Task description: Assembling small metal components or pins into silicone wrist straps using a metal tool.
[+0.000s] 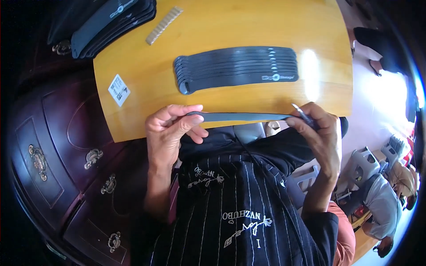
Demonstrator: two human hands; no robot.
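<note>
A dark grey strap (244, 117) is stretched level between my hands, just off the table's near edge. My left hand (166, 128) pinches its left end between thumb and fingers. At the other end, my right hand (323, 128) grips the strap and also a slim tool with a shiny metal tip (298, 109); the tool's kind is hard to tell. Beyond the strap, a fanned row of similar dark straps (235, 66) with pale printing lies on the table, overlapping one another.
The yellow wooden table (222, 26) carries a tan ribbed strip (164, 25) and a white printed label (119, 90). Another pile of dark straps (106, 29) sits at the far left corner. Dark wooden drawers (66, 146) stand left. People and a grey stool (364, 166) are at right.
</note>
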